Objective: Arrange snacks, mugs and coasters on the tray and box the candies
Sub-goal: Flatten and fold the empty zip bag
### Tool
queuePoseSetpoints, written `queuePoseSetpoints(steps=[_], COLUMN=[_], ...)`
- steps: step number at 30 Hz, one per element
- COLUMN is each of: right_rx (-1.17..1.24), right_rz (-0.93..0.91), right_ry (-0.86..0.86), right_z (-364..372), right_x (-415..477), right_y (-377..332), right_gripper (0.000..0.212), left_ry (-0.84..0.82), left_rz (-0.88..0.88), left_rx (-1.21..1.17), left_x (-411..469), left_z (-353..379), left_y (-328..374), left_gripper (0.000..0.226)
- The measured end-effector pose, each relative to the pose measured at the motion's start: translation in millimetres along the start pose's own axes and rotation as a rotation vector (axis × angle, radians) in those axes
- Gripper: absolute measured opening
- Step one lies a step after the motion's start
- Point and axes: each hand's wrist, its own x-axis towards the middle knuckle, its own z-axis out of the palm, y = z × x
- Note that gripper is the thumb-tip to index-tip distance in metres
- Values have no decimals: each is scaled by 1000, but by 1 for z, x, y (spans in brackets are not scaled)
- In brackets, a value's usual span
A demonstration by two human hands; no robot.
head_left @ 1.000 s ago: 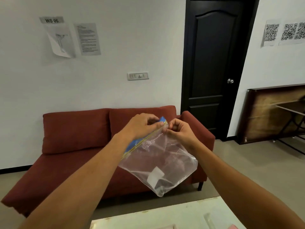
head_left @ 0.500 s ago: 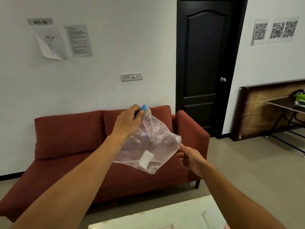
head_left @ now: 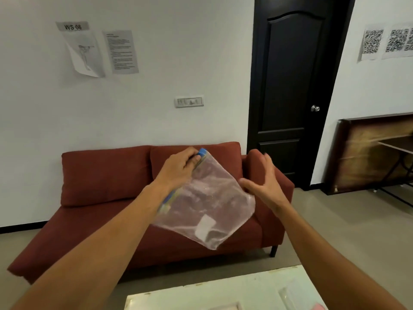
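A clear plastic zip bag point(head_left: 207, 204) with a blue strip along its top edge and a white label hangs in the air in front of me. My left hand point(head_left: 178, 168) pinches the blue top corner of the bag. My right hand point(head_left: 263, 184) is raised beside the bag's right edge, fingers spread, holding nothing; whether it touches the bag I cannot tell. The bag looks limp and I see nothing solid inside. No mugs, coasters, tray or candies are recognisable.
A white table point(head_left: 201, 294) shows at the bottom edge, with a clear packet point(head_left: 295, 294) on its right part. A red sofa point(head_left: 107, 198) stands behind against the wall. A dark door point(head_left: 290, 86) is at right, and a wooden table point(head_left: 393, 144) at far right.
Both hands pinched the bag's top edge a second ago. My right hand let go, dropped away, then rose with fingers spread beside the bag. My left hand keeps the bag.
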Motion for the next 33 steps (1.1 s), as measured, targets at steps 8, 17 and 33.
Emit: queuePoseSetpoints(steps=[8, 17, 33], right_rx=[55, 545, -13], right_rz=[-66, -94, 35], right_ry=[-480, -274, -407], right_z=[25, 13, 0], right_x=[13, 21, 6], right_y=[-29, -34, -16], right_gripper=[20, 22, 29], left_ry=[-34, -36, -99], left_rz=[44, -583, -307], left_rx=[-55, -805, -507], left_x=[22, -61, -55], left_z=[-29, -35, -1], left_y=[20, -71, -55], left_gripper=[20, 152, 27])
